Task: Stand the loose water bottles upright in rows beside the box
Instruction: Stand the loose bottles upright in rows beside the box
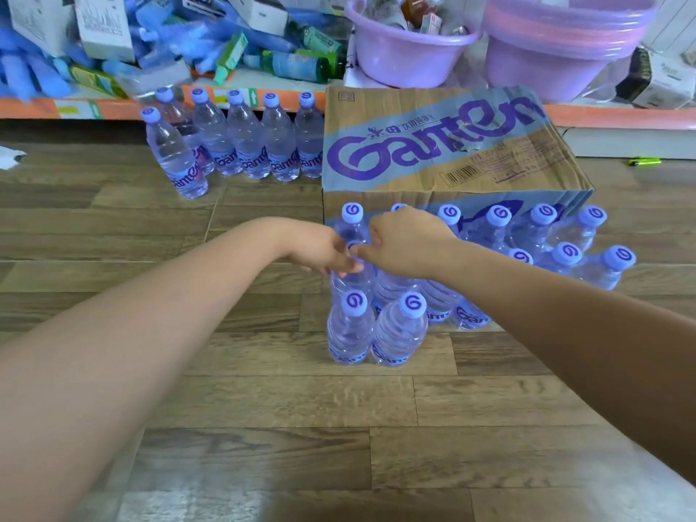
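Looks like a small shop or its stockroom tbh. On the far side there's a low orange shelf (pixel 602 116) with price labels (pixel 75 109) on its edge, piled with boxed goods (pixel 105 28) and stacked purple basins (pixel 557 50). A branded water carton (pixel 433 145) sits on the wood-look floor (pixel 263 408).
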